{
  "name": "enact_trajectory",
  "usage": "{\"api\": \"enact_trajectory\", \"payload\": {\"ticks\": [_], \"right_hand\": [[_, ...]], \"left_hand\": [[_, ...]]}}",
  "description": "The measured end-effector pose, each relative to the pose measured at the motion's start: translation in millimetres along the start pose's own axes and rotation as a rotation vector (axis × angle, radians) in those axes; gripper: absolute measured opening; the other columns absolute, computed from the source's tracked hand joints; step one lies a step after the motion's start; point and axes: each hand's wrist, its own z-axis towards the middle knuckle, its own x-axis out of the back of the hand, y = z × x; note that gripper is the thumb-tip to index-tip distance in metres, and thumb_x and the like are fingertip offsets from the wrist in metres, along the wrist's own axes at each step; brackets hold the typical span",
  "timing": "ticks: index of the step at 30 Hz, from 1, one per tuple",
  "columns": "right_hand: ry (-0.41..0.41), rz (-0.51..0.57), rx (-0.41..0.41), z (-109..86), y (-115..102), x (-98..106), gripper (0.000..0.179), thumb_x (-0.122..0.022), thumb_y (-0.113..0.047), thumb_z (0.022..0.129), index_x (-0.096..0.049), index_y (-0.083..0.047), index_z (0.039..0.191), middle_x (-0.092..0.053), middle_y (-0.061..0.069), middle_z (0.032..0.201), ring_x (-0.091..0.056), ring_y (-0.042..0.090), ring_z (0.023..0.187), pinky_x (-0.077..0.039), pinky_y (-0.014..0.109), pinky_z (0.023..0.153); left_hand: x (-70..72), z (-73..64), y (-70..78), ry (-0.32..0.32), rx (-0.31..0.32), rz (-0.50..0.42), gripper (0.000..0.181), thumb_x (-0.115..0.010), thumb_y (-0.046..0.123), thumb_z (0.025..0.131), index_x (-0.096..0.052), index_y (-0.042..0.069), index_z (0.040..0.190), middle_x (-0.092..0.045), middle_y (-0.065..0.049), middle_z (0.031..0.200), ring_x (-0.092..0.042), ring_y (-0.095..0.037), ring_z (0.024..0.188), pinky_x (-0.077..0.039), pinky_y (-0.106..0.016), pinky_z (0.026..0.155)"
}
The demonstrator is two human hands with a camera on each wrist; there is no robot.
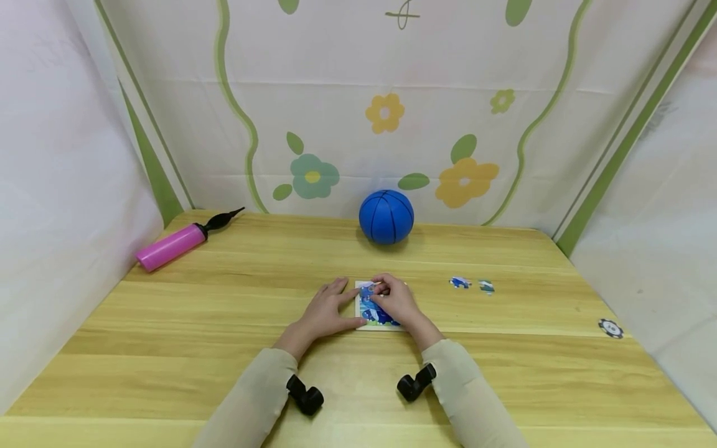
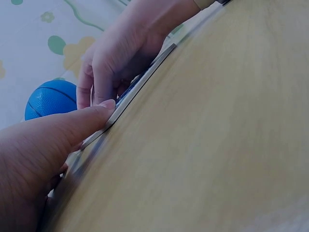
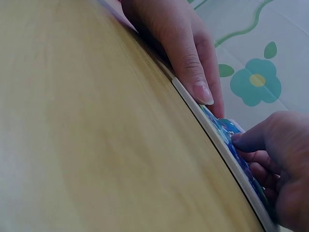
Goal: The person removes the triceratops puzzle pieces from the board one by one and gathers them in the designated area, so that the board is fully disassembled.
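Observation:
A small jigsaw puzzle in a white-edged tray (image 1: 383,329) lies on the table, its picture mostly blue. My left hand (image 1: 327,312) rests at the tray's left side with thumb and forefinger extended. The left thumb (image 2: 99,115) presses on the near left corner. Over the puzzle, my right hand (image 1: 399,302) pinches a blue puzzle piece (image 3: 230,125) between thumb and curled fingers; the piece stands slightly raised from the picture. The right hand covers the puzzle's upper right part.
Two loose puzzle pieces, one blue (image 1: 460,282) and one greenish (image 1: 486,287), lie to the right. A poker chip (image 1: 610,328) is near the right edge. A blue ball (image 1: 386,216) sits at the back; a pink hand pump (image 1: 172,247) lies back left. Patterned cloth surrounds the table.

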Motion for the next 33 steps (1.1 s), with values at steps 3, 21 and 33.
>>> {"api": "enact_trajectory", "payload": {"ticks": [3, 21, 33], "right_hand": [[-0.004, -0.022, 0.016, 0.4, 0.0, 0.7, 0.026, -0.063, -0.005, 0.077, -0.058, -0.005, 0.103, -0.056, -0.002, 0.075, -0.051, 0.014, 0.071, -0.043, 0.031, 0.07], [-0.049, 0.125, -0.031, 3.5, 1.2, 28.2, 0.029, -0.062, -0.012, 0.08, -0.06, -0.009, 0.108, -0.055, 0.004, 0.084, -0.049, 0.018, 0.077, -0.043, 0.028, 0.069], [0.016, 0.049, 0.017, 0.2, 26.2, 83.6, 0.033, -0.061, -0.021, 0.081, -0.059, -0.009, 0.111, -0.055, 0.007, 0.088, -0.048, 0.021, 0.079, -0.041, 0.031, 0.067]], "left_hand": [[-0.3, -0.2, -0.6, -0.002, 0.007, -0.004, 0.074, -0.054, 0.058, 0.073, -0.041, 0.013, 0.13, -0.023, -0.014, 0.138, -0.015, -0.025, 0.127, -0.01, -0.042, 0.1], [0.0, -0.1, 0.5, -0.024, 0.024, -0.009, 0.075, -0.053, 0.061, 0.072, -0.042, 0.013, 0.13, -0.021, -0.012, 0.139, -0.013, -0.023, 0.127, -0.008, -0.042, 0.1], [1.1, -0.8, 1.7, -0.023, 0.032, -0.019, 0.076, -0.055, 0.059, 0.071, -0.042, 0.012, 0.129, -0.021, -0.012, 0.139, -0.012, -0.023, 0.128, -0.007, -0.04, 0.101]]}}
